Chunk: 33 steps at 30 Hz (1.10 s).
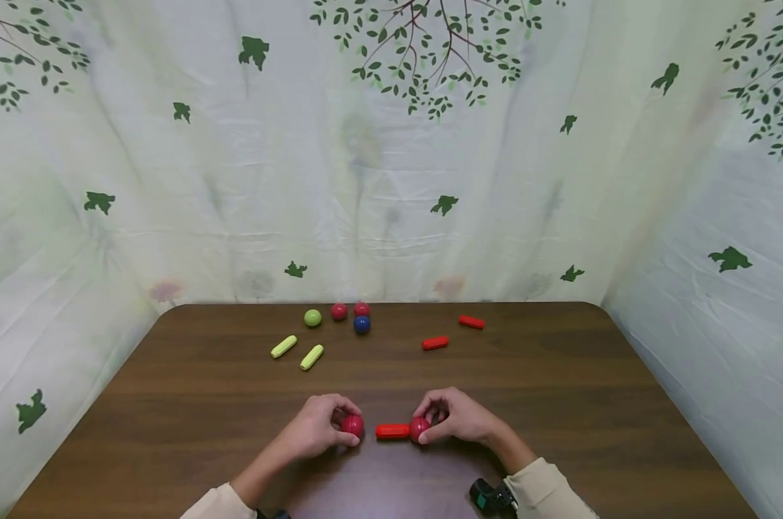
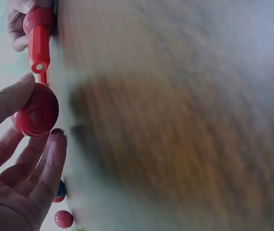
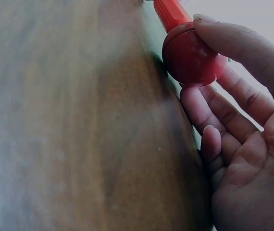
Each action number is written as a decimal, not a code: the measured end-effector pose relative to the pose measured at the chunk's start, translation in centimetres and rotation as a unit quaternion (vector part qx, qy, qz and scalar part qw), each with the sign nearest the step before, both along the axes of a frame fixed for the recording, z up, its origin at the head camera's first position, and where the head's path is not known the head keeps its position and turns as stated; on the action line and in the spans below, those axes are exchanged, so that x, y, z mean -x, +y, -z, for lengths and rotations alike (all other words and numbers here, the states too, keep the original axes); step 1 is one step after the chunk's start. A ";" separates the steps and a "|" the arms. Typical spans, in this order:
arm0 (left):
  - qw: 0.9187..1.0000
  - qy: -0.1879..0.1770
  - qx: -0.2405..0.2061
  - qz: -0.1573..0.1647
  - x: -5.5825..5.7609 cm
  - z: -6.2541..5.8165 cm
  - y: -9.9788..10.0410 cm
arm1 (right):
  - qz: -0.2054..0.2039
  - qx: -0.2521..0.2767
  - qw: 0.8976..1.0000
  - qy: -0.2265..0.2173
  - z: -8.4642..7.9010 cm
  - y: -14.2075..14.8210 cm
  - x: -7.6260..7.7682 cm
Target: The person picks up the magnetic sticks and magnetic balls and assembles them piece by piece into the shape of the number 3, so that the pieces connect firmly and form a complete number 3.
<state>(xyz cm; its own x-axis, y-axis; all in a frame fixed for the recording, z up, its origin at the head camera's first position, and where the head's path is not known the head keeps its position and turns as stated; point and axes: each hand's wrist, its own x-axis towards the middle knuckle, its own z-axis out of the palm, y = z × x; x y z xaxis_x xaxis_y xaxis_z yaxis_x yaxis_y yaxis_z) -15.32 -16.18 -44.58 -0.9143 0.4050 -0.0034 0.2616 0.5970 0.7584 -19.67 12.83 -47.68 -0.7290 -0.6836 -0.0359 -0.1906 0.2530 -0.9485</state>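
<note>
My left hand [image 1: 320, 427] pinches a dark red ball [image 1: 352, 426] between thumb and fingers, just above the table. To its right, my right hand [image 1: 459, 417] grips a second red ball [image 1: 420, 429], which is joined to one end of a bright red ribbed stick [image 1: 392, 432]. The stick lies level and points left toward the first ball, with a small gap between them. In the left wrist view a round hole shows in the free end of the red stick [image 2: 38, 50], facing the red ball [image 2: 37, 111] in my left fingers.
A green ball [image 1: 312, 318], two red balls [image 1: 339, 311] and a blue ball [image 1: 362, 324] sit near the far edge of the brown table [image 1: 534, 375]. Two pale yellow sticks [image 1: 284, 347] lie before them. Two more red sticks [image 1: 435, 343] are at the back right.
</note>
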 end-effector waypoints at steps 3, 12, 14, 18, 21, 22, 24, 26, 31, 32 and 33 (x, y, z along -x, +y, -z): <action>1.000 0.007 0.005 0.006 -0.1 0.0 0.2 | -0.001 -0.003 1.000 0.004 -0.1 0.0 0.0; 1.000 0.003 0.014 0.014 0.1 -0.1 0.7 | -0.003 -0.003 1.000 0.011 -0.2 -0.2 0.1; 1.000 0.002 0.013 0.014 0.1 0.0 0.9 | -0.001 -0.002 1.000 0.011 -0.2 -0.1 0.1; 1.000 -0.001 0.008 0.022 0.2 0.1 1.3 | -0.001 -0.008 1.000 0.008 -0.3 -0.1 0.1; 1.000 0.000 0.008 0.026 0.1 0.1 1.5 | -0.002 -0.006 1.000 0.006 -0.3 -0.1 0.1; 1.000 0.002 0.009 0.026 0.1 0.1 1.6 | -0.002 -0.005 1.000 0.004 -0.3 -0.1 0.1; 1.000 0.010 0.015 0.026 0.1 0.1 1.7 | -0.002 -0.003 1.000 0.003 -0.3 0.0 0.1; 0.999 0.019 0.021 0.028 0.1 0.2 1.7 | -0.002 -0.002 1.000 0.003 -0.3 0.0 0.1; 0.998 0.037 0.036 0.032 0.2 0.2 1.8 | -0.002 -0.004 1.000 0.003 -0.3 0.0 0.0; 0.998 0.039 0.037 0.033 0.2 0.2 1.8 | -0.002 -0.004 1.000 0.003 -0.2 0.1 0.0; 0.998 0.039 0.039 0.033 0.3 0.2 1.8 | -0.001 -0.005 1.000 0.002 -0.2 0.1 0.0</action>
<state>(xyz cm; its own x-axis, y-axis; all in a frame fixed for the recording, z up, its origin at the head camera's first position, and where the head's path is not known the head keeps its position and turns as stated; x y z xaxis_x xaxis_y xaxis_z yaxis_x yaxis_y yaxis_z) -15.57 -14.38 -44.82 -0.8842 0.4659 0.0334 0.3591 0.6322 0.6865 -19.70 12.90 -47.44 -0.7272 -0.6853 -0.0392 -0.1958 0.2618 -0.9450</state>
